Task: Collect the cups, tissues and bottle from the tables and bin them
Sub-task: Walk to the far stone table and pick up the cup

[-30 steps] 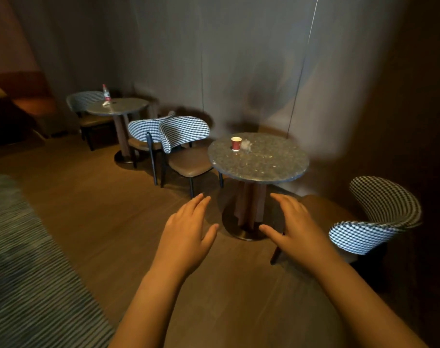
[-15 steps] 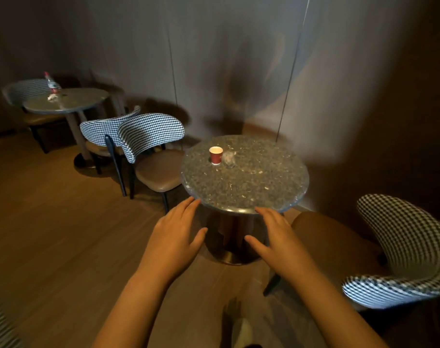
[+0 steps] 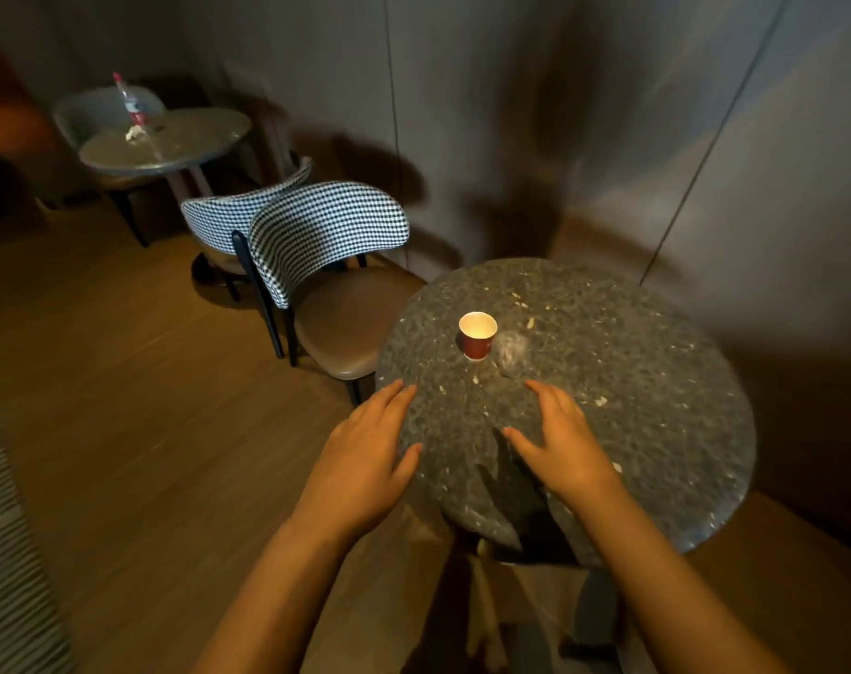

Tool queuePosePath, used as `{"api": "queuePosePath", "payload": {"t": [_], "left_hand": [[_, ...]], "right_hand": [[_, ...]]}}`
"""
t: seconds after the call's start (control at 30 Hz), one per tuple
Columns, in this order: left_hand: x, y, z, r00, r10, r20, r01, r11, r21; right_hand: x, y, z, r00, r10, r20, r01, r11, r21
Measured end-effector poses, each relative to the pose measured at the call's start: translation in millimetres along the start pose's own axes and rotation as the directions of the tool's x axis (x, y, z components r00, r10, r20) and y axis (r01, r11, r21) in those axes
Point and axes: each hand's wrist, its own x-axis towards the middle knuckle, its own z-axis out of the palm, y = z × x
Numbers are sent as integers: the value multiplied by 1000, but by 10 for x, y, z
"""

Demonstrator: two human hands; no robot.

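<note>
A person's left hand (image 3: 365, 459) and right hand (image 3: 559, 440) reach out palms down over a round, dark, speckled stone table (image 3: 656, 381). The fingers of both are straight and slightly spread, and neither holds anything. The left hand is at the table's left edge, the right over its near middle, with a shadow beneath it.

A small red paper cup (image 3: 477, 340) with a white inside stands upright in the left half of the table, in from the edge and beyond both sets of fingertips. A crumpled pale tissue (image 3: 511, 355) lies just to its right; whether the two touch cannot be told.

On a second round table (image 3: 195, 138) against the far wall, a clear plastic bottle with a red cap (image 3: 130, 102) stands near the far left edge, with a white tissue (image 3: 134, 133) at its base. Two houndstooth-backed chairs (image 3: 326, 231) stand between the tables on the wooden floor (image 3: 122, 381).
</note>
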Motion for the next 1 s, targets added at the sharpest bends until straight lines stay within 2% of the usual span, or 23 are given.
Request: {"api": "queuePosePath", "payload": {"t": [0.13, 0.33, 0.47, 0.6, 0.8, 1.0], "left_hand": [[725, -264, 274, 998, -23, 65, 28, 997, -66], [2069, -518, 701, 975, 156, 157, -154, 988, -25], [2656, -752, 1052, 942, 209, 262, -189, 977, -98], [3004, -964, 1394, 902, 233, 363, -201, 972, -124], [3300, -1003, 1868, 847, 251, 468, -227, 968, -109], [3354, -946, 2030, 855, 219, 471, -207, 975, -78]], "right_hand": [[754, 232, 143, 996, 84, 42, -84, 996, -13], [1718, 567, 291, 986, 147, 82, -141, 987, -71], [2164, 767, 455, 966, 241, 99, -232, 969, -90], [2400, 906, 625, 934, 335, 127, -318, 938, -139], [2506, 1017, 789, 923, 369, 107, -352, 924, -149], [2490, 1102, 783, 898, 427, 104, -424, 904, -51]]}}
